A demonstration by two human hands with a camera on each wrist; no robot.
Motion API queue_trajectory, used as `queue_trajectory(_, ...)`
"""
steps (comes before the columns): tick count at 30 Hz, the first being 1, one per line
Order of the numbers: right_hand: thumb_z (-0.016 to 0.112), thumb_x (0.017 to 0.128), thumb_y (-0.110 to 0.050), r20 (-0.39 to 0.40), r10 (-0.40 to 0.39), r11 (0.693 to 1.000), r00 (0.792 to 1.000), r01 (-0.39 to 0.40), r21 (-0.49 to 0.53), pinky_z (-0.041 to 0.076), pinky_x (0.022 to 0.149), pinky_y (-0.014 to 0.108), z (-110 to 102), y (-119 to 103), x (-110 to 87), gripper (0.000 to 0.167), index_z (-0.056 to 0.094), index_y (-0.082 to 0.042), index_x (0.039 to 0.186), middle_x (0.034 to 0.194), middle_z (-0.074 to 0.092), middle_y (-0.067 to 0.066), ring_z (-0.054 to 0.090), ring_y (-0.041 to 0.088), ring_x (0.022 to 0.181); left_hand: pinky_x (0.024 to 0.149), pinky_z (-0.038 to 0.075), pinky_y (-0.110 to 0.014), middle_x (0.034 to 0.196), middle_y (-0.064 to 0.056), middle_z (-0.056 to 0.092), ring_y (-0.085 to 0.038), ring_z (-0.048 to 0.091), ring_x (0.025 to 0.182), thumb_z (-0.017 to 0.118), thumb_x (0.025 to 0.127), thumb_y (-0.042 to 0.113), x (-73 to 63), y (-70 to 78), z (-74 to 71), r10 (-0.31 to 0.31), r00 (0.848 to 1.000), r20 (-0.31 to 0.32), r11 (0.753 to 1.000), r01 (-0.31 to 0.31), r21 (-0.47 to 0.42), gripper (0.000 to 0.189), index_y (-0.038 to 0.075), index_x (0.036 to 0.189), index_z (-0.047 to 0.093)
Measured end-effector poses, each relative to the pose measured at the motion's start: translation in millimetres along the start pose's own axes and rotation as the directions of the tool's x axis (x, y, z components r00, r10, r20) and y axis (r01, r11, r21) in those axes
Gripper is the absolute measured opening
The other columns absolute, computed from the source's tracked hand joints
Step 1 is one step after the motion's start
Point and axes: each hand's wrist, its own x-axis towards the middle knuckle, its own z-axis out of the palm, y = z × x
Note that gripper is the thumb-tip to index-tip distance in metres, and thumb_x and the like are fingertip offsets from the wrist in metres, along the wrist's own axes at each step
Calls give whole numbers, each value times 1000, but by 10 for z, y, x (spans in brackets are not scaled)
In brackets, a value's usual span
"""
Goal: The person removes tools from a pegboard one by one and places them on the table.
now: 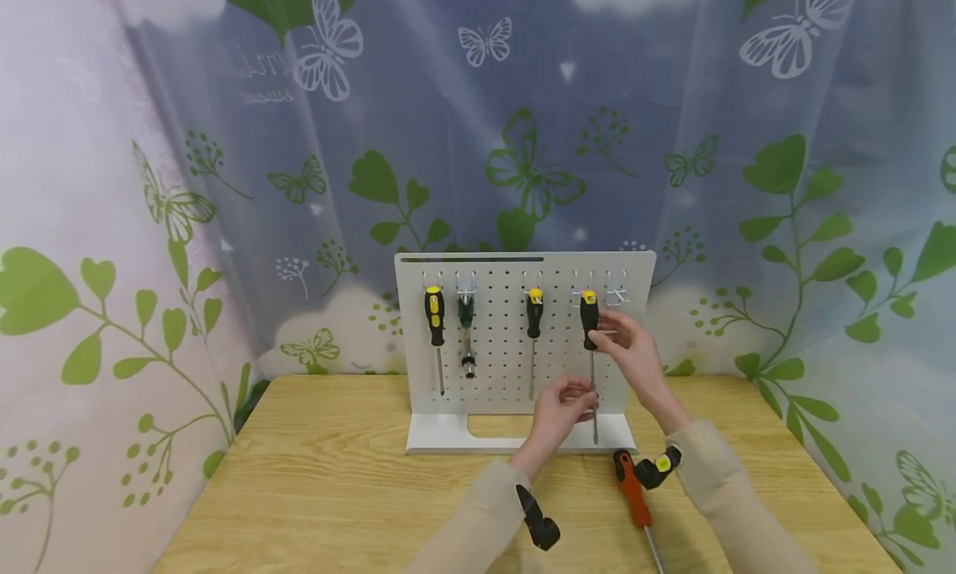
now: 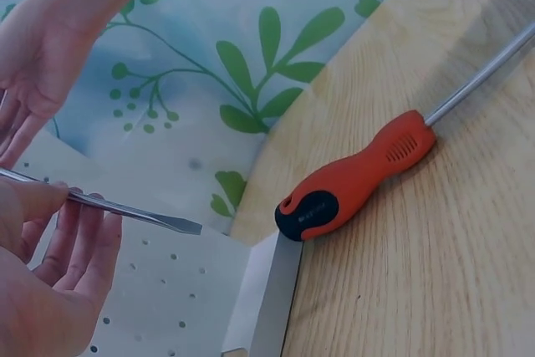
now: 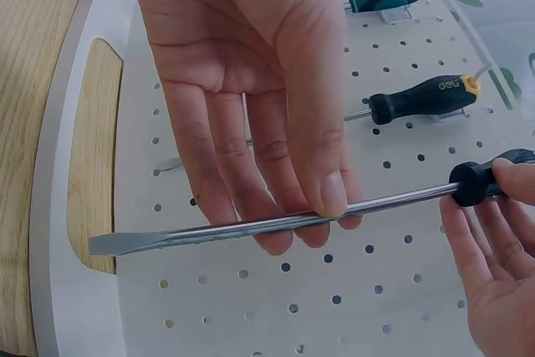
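Observation:
A flat-tip screwdriver (image 1: 588, 315) with a black-and-yellow handle hangs upright at the right of a white pegboard (image 1: 489, 383), its handle by a hook. My right hand (image 1: 633, 352) pinches the lower handle between thumb and fingers. Lower down, my left hand (image 1: 558, 412) pinches the steel shaft, thumb on one side and fingertips on the other. The flat tip (image 2: 184, 226) sticks out past the left fingers. An orange-and-black screwdriver (image 1: 633, 493) lies on the table in front of the board, below both hands.
Left on the board hang a yellow-and-black screwdriver (image 1: 435, 317), a green-handled socket driver (image 1: 466, 310) and another black-and-yellow screwdriver (image 1: 534, 313). A bare hook (image 1: 617, 295) sits at the far right. The board stands on a wooden table (image 1: 321, 474), with a patterned curtain (image 1: 448, 101) behind.

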Motion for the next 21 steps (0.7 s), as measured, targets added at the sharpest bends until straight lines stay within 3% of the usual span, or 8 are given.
queue_trajectory(10, 65, 100, -15, 6, 2, 1000, 1000, -2, 13, 58, 84, 21, -14, -98, -62, 48, 51, 5, 142, 130, 57, 30, 63, -4, 92, 84, 62, -39, 108, -19, 70, -22, 71, 93, 66, 97, 2, -133, 83, 6, -19, 999, 27, 997, 21, -75, 21, -7, 116, 64)
queue_trajectory(21, 66, 100, -15, 11, 30, 999, 1000, -30, 34, 58, 82, 19, -35, -213, -114, 50, 51, 5, 142, 131, 56, 30, 63, -2, 92, 83, 62, -37, 101, -10, 71, -13, 70, 88, 66, 97, 3, -231, 177, 18, -32, 996, 86, 993, 41, -108, 22, -7, 117, 63)
